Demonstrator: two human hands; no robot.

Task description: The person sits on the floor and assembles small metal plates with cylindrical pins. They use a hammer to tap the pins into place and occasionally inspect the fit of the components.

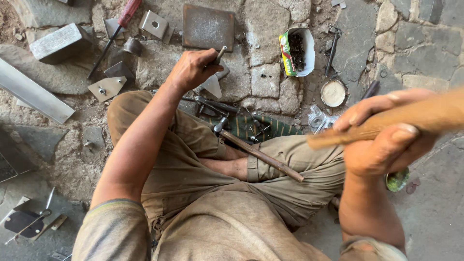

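I sit cross-legged on a stone floor. My left hand (192, 69) is closed around a thin metal punch (220, 54), held upright over a small triangular metal plate (212, 87) on the stone. My right hand (386, 140) is raised close to the camera and grips a wooden handle (411, 121), which looks blurred; its head is out of view. A second hammer with a rusty handle (261, 155) lies across my lap.
A red-handled screwdriver (118, 31), square metal plates (208, 26) and small brackets (107, 87) lie ahead. An open box of small dark parts (296, 50) and a round white lid (333, 93) sit to the right. A grey block (58, 42) and metal bar (34, 94) are left.
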